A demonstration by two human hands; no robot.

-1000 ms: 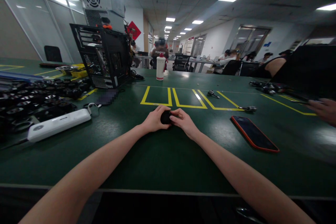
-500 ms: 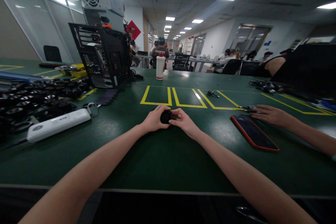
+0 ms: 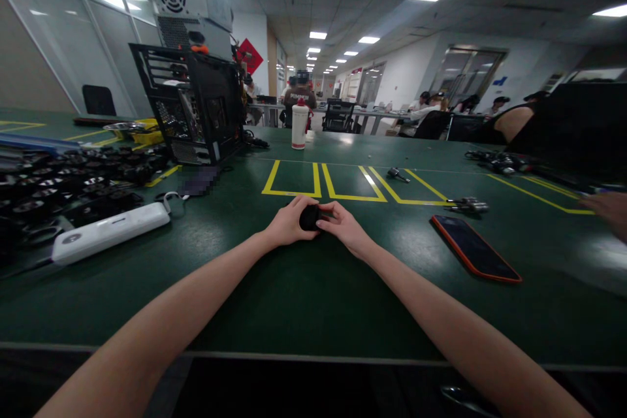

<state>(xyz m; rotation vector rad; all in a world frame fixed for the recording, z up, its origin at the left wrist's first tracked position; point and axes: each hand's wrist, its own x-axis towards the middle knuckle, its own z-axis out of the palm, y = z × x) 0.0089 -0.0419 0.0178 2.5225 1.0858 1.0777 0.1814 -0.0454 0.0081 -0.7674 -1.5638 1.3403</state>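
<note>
Between my hands, low over the green table [image 3: 313,300], is a small rounded black object [image 3: 309,217] whose kind I cannot make out. My left hand [image 3: 289,222] is closed round its left side, thumb in front and fingers behind. From the right, the fingertips and thumb of my right hand [image 3: 343,225] pinch its edge. Much of the object is hidden by my fingers. Just beyond my hands, yellow tape [image 3: 291,194] marks out boxes on the tabletop. A small metal part with prongs [image 3: 398,174] lies in the tape area to the right.
An orange-cased phone [image 3: 475,248] and another metal part [image 3: 467,205] lie to the right; a co-worker's blurred hand [image 3: 607,212] is at the right edge. On the left are a white power strip [image 3: 110,233], black parts [image 3: 93,176] and a computer case [image 3: 196,104]. A white cup [image 3: 299,125] stands behind.
The co-worker's hand has let go of the metal part by the phone and moved off to the right. My own hands and the black object have hardly moved.
</note>
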